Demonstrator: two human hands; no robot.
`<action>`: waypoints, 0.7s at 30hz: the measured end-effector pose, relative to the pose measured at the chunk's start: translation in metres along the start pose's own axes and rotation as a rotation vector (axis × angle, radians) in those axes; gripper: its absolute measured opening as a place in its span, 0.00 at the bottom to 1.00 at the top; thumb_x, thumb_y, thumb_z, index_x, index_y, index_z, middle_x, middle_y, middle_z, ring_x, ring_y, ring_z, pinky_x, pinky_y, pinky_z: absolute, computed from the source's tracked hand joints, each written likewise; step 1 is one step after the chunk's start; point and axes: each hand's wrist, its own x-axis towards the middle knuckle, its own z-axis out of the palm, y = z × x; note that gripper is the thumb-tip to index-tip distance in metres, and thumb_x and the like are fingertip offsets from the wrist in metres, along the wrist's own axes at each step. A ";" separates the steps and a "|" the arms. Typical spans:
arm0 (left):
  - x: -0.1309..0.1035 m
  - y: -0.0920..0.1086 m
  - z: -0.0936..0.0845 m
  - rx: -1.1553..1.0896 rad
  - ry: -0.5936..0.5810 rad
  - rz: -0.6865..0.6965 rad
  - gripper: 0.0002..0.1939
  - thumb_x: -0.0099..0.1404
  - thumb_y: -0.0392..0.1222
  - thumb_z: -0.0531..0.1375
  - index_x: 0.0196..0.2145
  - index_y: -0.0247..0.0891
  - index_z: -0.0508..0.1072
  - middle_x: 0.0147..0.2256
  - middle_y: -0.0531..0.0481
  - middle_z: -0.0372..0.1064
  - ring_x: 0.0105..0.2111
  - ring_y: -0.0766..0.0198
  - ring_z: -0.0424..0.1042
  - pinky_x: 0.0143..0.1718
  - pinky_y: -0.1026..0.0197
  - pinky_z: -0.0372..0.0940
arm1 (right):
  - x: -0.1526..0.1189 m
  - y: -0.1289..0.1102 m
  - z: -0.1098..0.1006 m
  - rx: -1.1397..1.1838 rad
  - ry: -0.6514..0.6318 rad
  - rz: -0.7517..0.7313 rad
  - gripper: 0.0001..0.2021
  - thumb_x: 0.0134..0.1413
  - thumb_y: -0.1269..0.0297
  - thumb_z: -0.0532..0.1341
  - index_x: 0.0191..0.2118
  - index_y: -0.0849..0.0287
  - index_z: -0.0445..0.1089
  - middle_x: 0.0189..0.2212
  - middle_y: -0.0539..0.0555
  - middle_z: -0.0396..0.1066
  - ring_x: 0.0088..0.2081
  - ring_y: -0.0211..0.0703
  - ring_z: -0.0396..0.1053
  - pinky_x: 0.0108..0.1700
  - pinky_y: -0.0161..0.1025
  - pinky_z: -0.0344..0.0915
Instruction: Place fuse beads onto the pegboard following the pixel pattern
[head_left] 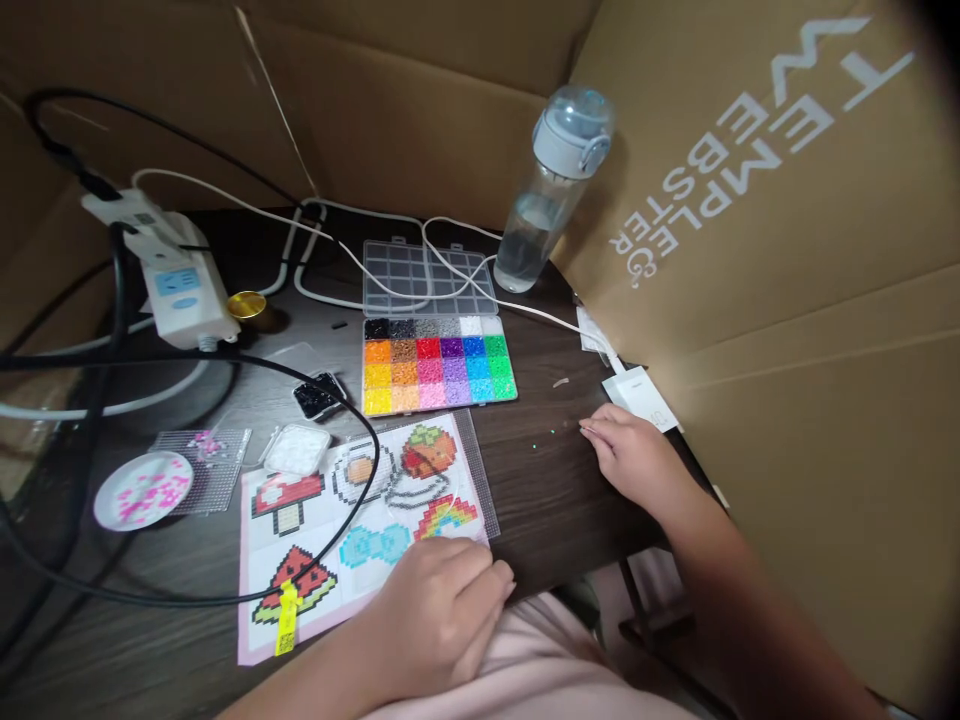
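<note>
My left hand rests with curled fingers at the near edge of the pattern sheet; no object shows in it. To the right, my right hand is low over the dark table, thumb and fingers pinched together. Something small and pale sticks out at its fingertips, too small to name. Tiny green beads lie on the wood just left of that pinch. Bead pictures, among them a mushroom, a watermelon slice and a rainbow, cover the sheet. Behind it stands the open bead box, its compartments filled with coloured beads.
A water bottle stands behind the box. At right lies a white power bank with a cable. Left are a power strip, a dish of pink beads, trays of black beads and white beads. Black cable loops over the sheet.
</note>
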 end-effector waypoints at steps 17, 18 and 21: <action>-0.003 0.002 -0.002 0.036 -0.018 0.002 0.08 0.66 0.29 0.54 0.32 0.34 0.71 0.23 0.50 0.60 0.23 0.61 0.54 0.22 0.56 0.51 | 0.029 -0.043 -0.032 -0.107 -0.054 -0.020 0.09 0.61 0.75 0.53 0.35 0.59 0.68 0.36 0.58 0.72 0.34 0.46 0.69 0.34 0.39 0.57; -0.003 0.002 -0.001 0.039 -0.018 0.003 0.08 0.66 0.29 0.54 0.31 0.34 0.71 0.23 0.50 0.60 0.22 0.61 0.54 0.22 0.56 0.50 | 0.037 -0.050 -0.036 -0.023 -0.017 -0.057 0.08 0.61 0.74 0.53 0.34 0.58 0.67 0.35 0.56 0.72 0.34 0.46 0.69 0.35 0.39 0.57; -0.003 0.003 -0.002 0.048 -0.012 -0.003 0.09 0.66 0.28 0.54 0.30 0.34 0.71 0.23 0.51 0.59 0.22 0.61 0.53 0.22 0.56 0.50 | 0.064 -0.076 -0.045 0.135 -0.019 -0.143 0.08 0.62 0.72 0.52 0.32 0.57 0.64 0.32 0.54 0.71 0.34 0.43 0.67 0.37 0.38 0.57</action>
